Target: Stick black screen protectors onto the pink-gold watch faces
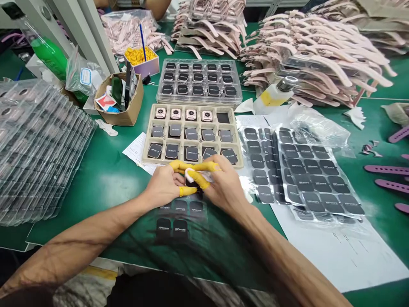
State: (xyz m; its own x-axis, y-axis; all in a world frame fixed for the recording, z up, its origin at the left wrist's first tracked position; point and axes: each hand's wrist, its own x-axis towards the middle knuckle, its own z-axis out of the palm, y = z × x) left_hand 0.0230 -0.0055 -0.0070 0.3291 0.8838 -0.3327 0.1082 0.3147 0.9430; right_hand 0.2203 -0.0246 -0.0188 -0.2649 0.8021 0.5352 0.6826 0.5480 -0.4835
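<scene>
Both hands meet in front of a beige compartment tray (240, 149), with yellow covers on several fingers. My left hand (164, 185) grips the left side of a small watch case (191, 181) with a dark face. My right hand (220, 183) has its fingers on the same case, with something white pinched against it. In the tray's back row sit several pink watch cases (191, 114), and its rear right compartment holds none. Dark square labelled pieces (191, 153) lie in the other two rows. Below my hands is a sheet of black labels (180, 228).
Stacked clear trays (38, 162) rise at the left. A cardboard box (132, 104) and a clear tray of dark pieces (198, 100) stand behind. Label sheets (321, 183), a bottle (275, 96) and piled pink straps (319, 55) are at the right. Another person's arm (158, 7) shows at the back.
</scene>
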